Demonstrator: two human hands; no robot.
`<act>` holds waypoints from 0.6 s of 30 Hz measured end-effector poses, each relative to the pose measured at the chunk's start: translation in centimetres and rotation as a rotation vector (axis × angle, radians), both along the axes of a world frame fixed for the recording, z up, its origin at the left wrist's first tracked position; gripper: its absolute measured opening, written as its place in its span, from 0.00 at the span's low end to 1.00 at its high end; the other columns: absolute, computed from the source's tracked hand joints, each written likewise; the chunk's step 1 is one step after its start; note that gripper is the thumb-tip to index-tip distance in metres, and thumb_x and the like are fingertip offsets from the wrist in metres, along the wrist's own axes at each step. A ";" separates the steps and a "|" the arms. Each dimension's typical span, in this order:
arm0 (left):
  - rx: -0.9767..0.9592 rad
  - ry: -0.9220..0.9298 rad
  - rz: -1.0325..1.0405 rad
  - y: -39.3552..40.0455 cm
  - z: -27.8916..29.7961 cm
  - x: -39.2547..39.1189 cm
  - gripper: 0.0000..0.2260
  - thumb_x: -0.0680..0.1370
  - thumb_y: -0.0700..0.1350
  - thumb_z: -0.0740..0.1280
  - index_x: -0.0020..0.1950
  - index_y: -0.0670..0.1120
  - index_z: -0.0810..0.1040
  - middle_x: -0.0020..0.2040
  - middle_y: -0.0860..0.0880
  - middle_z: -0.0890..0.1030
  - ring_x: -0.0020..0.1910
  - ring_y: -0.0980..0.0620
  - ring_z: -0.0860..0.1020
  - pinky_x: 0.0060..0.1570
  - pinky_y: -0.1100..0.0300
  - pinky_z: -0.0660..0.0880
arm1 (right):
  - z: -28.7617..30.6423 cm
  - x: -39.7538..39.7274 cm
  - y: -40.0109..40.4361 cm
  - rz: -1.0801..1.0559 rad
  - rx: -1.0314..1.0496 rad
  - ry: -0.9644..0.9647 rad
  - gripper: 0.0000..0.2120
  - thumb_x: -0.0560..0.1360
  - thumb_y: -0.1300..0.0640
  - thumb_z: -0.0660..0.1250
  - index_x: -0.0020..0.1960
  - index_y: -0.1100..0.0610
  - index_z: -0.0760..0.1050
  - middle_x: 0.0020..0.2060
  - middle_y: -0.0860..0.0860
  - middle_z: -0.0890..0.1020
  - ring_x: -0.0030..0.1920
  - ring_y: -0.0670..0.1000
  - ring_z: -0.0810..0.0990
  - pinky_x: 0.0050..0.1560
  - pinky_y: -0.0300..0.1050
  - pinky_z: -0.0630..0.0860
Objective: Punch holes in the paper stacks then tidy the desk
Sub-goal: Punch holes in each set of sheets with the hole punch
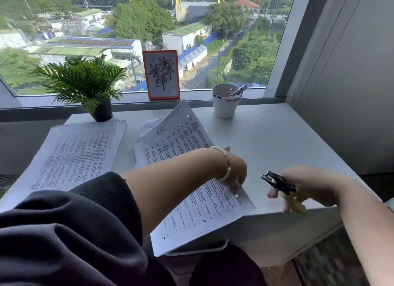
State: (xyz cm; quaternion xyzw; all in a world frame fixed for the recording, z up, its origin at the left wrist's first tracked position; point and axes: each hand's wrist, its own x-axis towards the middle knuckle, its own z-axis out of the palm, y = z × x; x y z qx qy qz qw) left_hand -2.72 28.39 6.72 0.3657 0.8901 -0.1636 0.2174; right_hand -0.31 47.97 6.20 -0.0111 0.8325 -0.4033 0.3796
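A stack of printed table sheets (187, 149) lies in the middle of the white desk (287, 140), with its near corner hanging over the front edge and small punched holes along its edges. My left hand (235, 170) reaches across and rests on the stack's right edge, fingers down on the paper. To the right, my right hand (307, 187) grips a hole punch (277, 182) with a black metal head and yellow handles, a little off the paper's right edge. A second paper stack (74, 155) lies at the left.
A potted fern (85, 83), a framed flower drawing (161, 74) and a white cup (226, 102) holding markers stand along the window sill at the back. Small paper dots are scattered on the desk's right part. A grey wall closes the right side.
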 end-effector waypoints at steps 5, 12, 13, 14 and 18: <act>0.043 -0.029 0.047 0.2 -0.1 0.3 0.16 0.77 0.58 0.64 0.60 0.52 0.78 0.47 0.57 0.76 0.55 0.52 0.71 0.71 0.41 0.52 | -1.9 0.8 -1.8 0.292 -0.331 -0.320 0.29 0.72 0.38 0.63 0.66 0.56 0.75 0.40 0.62 0.84 0.36 0.59 0.80 0.44 0.49 0.76; 0.515 0.003 0.399 -7.0 -0.1 -0.3 0.26 0.70 0.60 0.71 0.67 0.56 0.71 0.73 0.51 0.64 0.72 0.48 0.63 0.71 0.43 0.58 | -3.5 -0.4 -4.3 0.176 -0.774 -0.489 0.28 0.76 0.46 0.66 0.72 0.58 0.69 0.45 0.70 0.81 0.47 0.64 0.82 0.52 0.57 0.76; 0.566 0.019 0.537 -9.2 0.3 -0.3 0.28 0.71 0.61 0.70 0.68 0.53 0.70 0.73 0.49 0.65 0.71 0.47 0.65 0.70 0.45 0.61 | -3.4 -0.6 -4.9 0.142 -0.907 -0.517 0.27 0.78 0.48 0.64 0.73 0.58 0.67 0.45 0.70 0.81 0.48 0.64 0.81 0.54 0.57 0.76; 0.592 0.044 0.690 -11.7 0.6 -0.3 0.29 0.72 0.60 0.69 0.68 0.49 0.70 0.70 0.46 0.69 0.68 0.45 0.68 0.68 0.46 0.65 | -3.2 -0.7 -5.9 0.102 -1.016 -0.513 0.25 0.79 0.49 0.61 0.73 0.59 0.66 0.45 0.70 0.81 0.49 0.64 0.81 0.55 0.58 0.75; 0.743 -0.161 1.415 -22.6 0.7 2.8 0.28 0.77 0.64 0.59 0.57 0.38 0.73 0.44 0.40 0.79 0.40 0.44 0.78 0.40 0.54 0.77 | -1.9 0.5 -10.7 0.140 -1.378 -0.530 0.24 0.84 0.50 0.45 0.77 0.60 0.53 0.54 0.67 0.79 0.59 0.65 0.76 0.65 0.62 0.63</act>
